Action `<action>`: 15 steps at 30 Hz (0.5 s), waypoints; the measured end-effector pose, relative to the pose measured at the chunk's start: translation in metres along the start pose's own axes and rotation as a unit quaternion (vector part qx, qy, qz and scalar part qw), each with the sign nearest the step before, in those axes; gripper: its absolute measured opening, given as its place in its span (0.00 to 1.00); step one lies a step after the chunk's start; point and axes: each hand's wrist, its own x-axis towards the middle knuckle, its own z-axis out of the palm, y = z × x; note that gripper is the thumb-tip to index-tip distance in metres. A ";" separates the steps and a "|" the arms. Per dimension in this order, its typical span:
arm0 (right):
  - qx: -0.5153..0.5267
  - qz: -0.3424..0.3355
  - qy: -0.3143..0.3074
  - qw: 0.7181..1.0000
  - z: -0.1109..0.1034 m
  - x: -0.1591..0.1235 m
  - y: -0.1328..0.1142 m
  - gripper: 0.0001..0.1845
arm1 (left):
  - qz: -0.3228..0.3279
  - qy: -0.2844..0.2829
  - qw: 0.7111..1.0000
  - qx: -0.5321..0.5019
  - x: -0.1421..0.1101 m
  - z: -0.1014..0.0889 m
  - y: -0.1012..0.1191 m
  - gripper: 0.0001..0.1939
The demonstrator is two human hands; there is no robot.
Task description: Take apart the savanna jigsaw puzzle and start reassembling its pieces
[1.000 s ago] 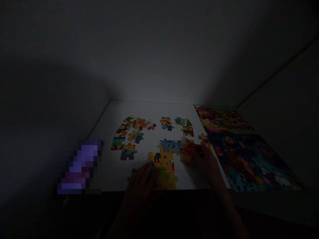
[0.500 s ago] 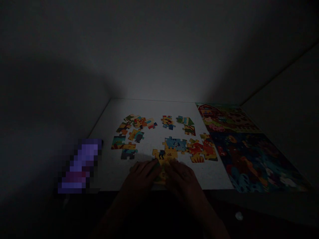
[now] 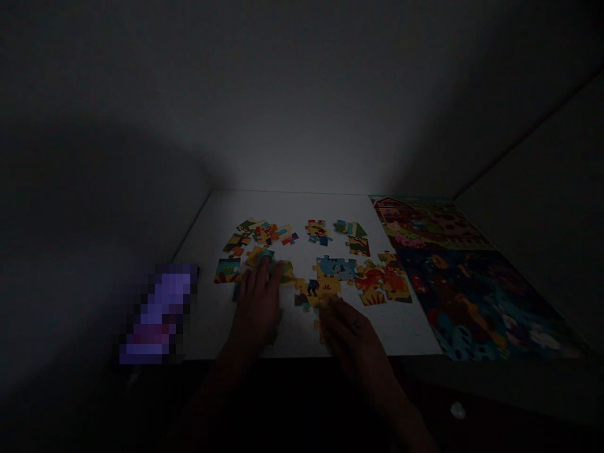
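My left hand (image 3: 259,296) reaches over the left group of jigsaw pieces, fingers stretched and apart. Under its fingertips lies a teal and yellow piece (image 3: 258,254); a blurred green-yellow piece (image 3: 285,273) is by its index finger. My right hand (image 3: 352,328) rests at the near end of the joined yellow section (image 3: 325,290), fingers together over a yellow jigsaw piece (image 3: 321,332), mostly covered. Joined to that section is a blue animal piece (image 3: 336,268). Orange and red pieces (image 3: 382,280) sit to its right.
More loose pieces (image 3: 267,233) lie across the back of the white table (image 3: 292,204). Two colourful pictures, a farm scene (image 3: 429,223) and a dark blue one (image 3: 486,302), lie at right. A pixelated purple patch (image 3: 158,314) is at left. The scene is dim.
My left hand has left the near yellow pieces and moved left and away from me. My right hand has shifted slightly right. A blurred piece now shows beside the left fingers.
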 end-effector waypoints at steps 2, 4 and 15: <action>-0.014 -0.008 -0.011 1.000 -0.004 -0.008 -0.001 0.16 | 0.010 0.018 1.000 0.001 0.004 0.001 0.011 0.31; -0.023 -0.034 -0.035 0.999 -0.008 -0.016 0.000 0.21 | 0.079 -0.003 0.997 -0.025 0.002 0.002 0.023 0.29; 0.018 -0.051 0.015 0.998 -0.011 -0.044 0.008 0.21 | 0.184 -0.133 0.973 -0.046 0.004 -0.002 0.024 0.27</action>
